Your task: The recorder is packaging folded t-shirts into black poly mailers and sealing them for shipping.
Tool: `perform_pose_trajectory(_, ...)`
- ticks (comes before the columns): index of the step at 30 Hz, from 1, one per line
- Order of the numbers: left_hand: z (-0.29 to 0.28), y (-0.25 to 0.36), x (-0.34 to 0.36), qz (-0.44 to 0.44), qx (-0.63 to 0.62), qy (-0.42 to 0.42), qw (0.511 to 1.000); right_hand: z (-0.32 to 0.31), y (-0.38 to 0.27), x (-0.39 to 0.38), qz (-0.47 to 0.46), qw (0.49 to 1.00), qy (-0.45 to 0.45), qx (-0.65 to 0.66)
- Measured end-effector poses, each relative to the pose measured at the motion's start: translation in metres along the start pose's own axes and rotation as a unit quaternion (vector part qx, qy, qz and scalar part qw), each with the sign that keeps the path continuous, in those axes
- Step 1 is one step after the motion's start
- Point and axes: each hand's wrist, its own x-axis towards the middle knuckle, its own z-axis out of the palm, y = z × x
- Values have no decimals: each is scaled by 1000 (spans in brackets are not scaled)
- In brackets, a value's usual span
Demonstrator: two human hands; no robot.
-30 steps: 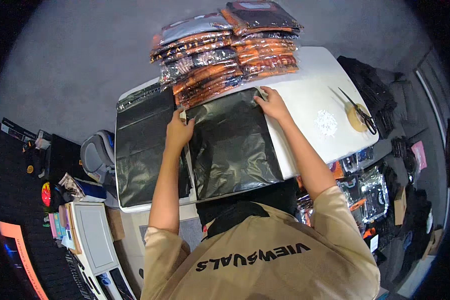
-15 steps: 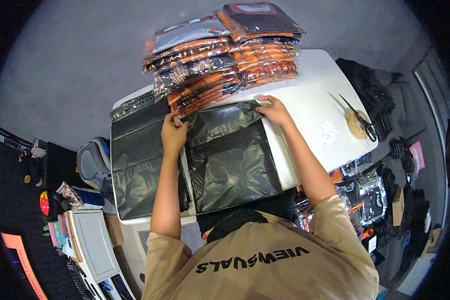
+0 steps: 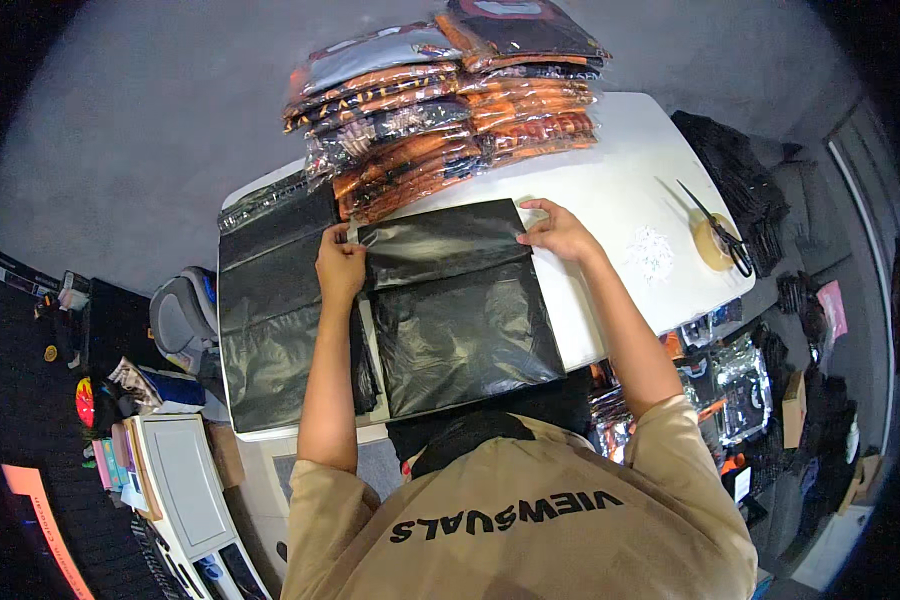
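1. Black plastic bag (image 3: 460, 325): lies flat on the white table (image 3: 620, 180), at the middle of the near edge; a crease crosses its upper part.
2. Left hand (image 3: 340, 268): at the bag's far left corner, fingers curled, thumb near the bag's edge. Whether it grips the plastic cannot be told.
3. Right hand (image 3: 564, 235): at the bag's far right corner, half open, thumb and forefinger parted, thumb against the side edge. A firm hold cannot be confirmed.
4. Pile of black bags (image 3: 270, 320): at the table's left edge, beside the left forearm.
5. Wrapped clothes (image 3: 532, 100): two stacks side by side along the far edge, in clear plastic.
6. Tape roll (image 3: 708, 248): near the right edge, with black-handled scissors (image 3: 738, 252) across it; white scraps (image 3: 651, 254) lie nearby.
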Motion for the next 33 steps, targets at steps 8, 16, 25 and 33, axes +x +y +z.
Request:
perform_pose_trajectory(8, -3, 14, -9, 4, 26, -23, 999, 2, -9, 3, 45, 999, 4, -22)
perform_pose_trajectory(16, -6, 13, -29, 69, 13, -41, 997, -5, 0, -1, 22, 996, -30, 77)
perform_pose_trajectory(25, -4, 12, -35, 49, -26, -31, 998, 6, 1, -10, 5, 1000, -2, 1)
perform_pose_trajectory(33, -2, 8, -32, 57, -18, -30, 998, 6, 1, -11, -6, 1000, 6, -28)
